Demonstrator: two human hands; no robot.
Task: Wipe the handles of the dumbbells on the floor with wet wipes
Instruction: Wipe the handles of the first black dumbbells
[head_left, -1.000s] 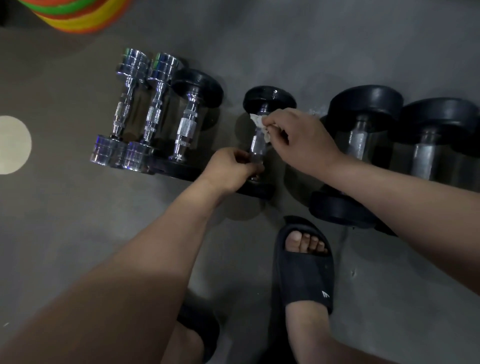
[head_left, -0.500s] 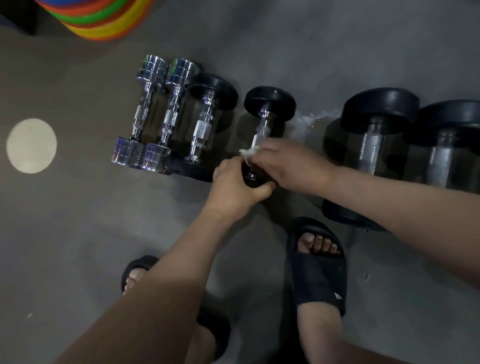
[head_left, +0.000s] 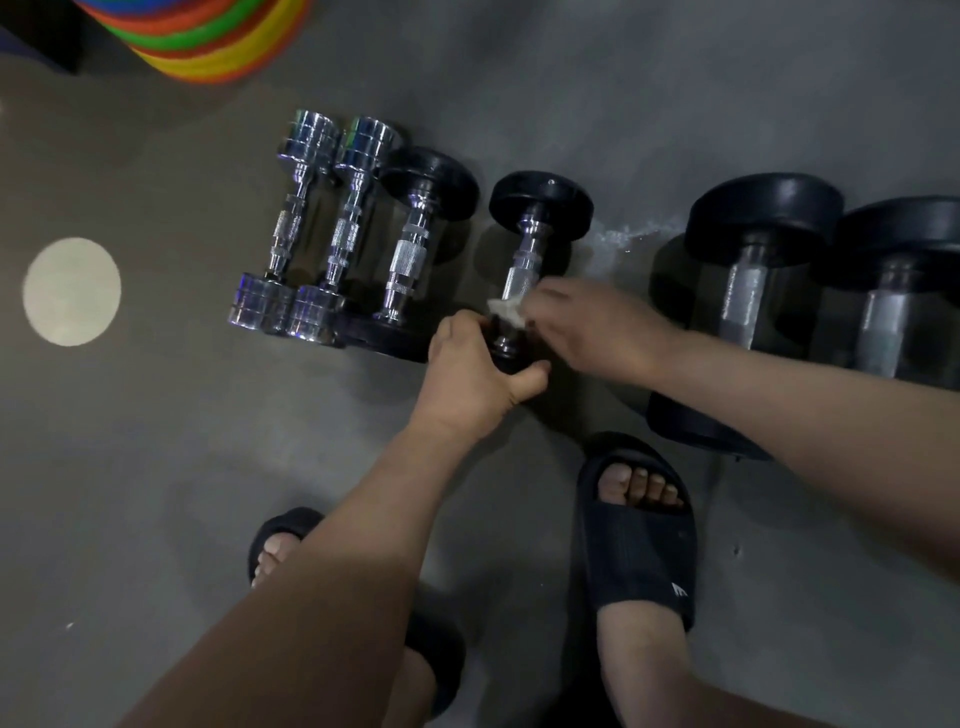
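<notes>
Well, markings: a small white logo (head_left: 679, 590) sits on the black slide (head_left: 639, 535) on the right foot; it is too small to read as letters.
Small dumbbell (head_left: 540, 205): round matte black heads and a shiny chrome handle (head_left: 522, 270) with a knurled middle. It lies on the grey floor (head_left: 156, 467), fourth from the left in the row, its far head pointing away from the person.
Wet wipe (head_left: 506, 309): white and crumpled, pressed against the near part of the handle.
Right hand (head_left: 597, 327): narrow grip, fingertips pinching the wet wipe onto the handle.
Left hand (head_left: 472, 374): grip wrapped round the near head of the small dumbbell.
Chrome dumbbells (head_left: 298, 228): two, all mirror-bright, touching side by side at the left end.
Black-headed dumbbell (head_left: 410, 254): chrome knurled handle, just beside the chrome pair.
Large dumbbells (head_left: 748, 275): two, with black heads and dull grey handles, to the right of the small one.
Wet smear (head_left: 623, 239): on the floor between the small dumbbell and the large ones.
Coloured discs (head_left: 208, 36): stacked at the top left.
</notes>
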